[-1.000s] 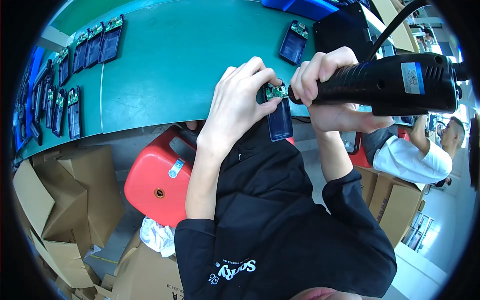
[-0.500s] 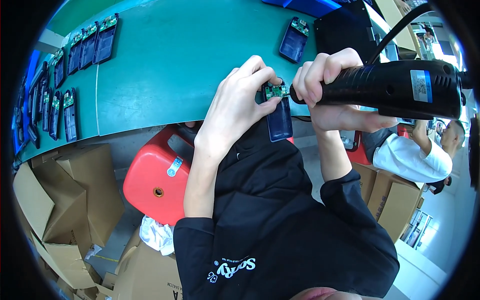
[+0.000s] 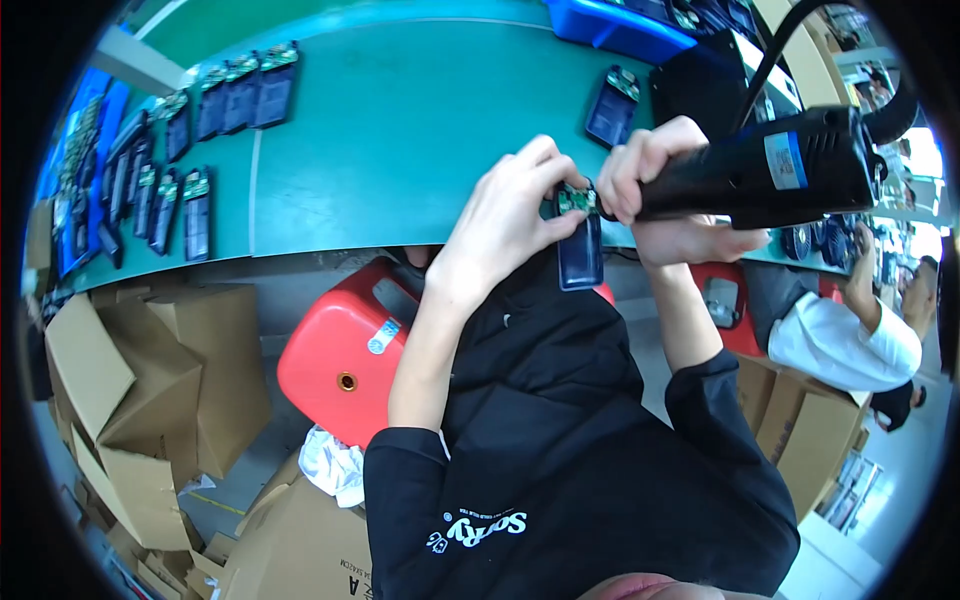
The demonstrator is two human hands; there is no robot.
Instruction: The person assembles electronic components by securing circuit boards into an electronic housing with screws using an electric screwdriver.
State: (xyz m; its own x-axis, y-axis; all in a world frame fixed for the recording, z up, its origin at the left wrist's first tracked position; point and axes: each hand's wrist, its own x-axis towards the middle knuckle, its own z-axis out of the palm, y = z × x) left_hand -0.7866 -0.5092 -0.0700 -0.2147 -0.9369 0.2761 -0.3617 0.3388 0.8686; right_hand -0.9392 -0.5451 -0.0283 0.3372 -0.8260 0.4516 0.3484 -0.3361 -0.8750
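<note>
My left hand (image 3: 512,212) grips the top end of a dark blue plastic casing (image 3: 580,262), thumb and fingers closed around it. A small green circuit board (image 3: 573,199) shows at that end, between the fingertips. The casing hangs over the table's near edge, above my lap. My right hand (image 3: 652,190) is wrapped around a thick black electric screwdriver (image 3: 735,180), held sideways with its tip end pointing left at the board. Whether the tip touches a screw is hidden by blur and fingers. A similar casing with a board (image 3: 612,106) lies on the table just beyond my right hand.
The green table (image 3: 400,130) carries several casings with boards (image 3: 275,85) at the left. A blue bin (image 3: 620,30) and a black box (image 3: 695,80) stand at the far right. Red stool (image 3: 335,365) and cardboard boxes (image 3: 190,370) sit below left. Another person (image 3: 840,340) is at right.
My view has shifted, so the table and stool appear farther right and lower. The screwdriver's rear end has swung slightly; both hands keep their grips at the casing.
</note>
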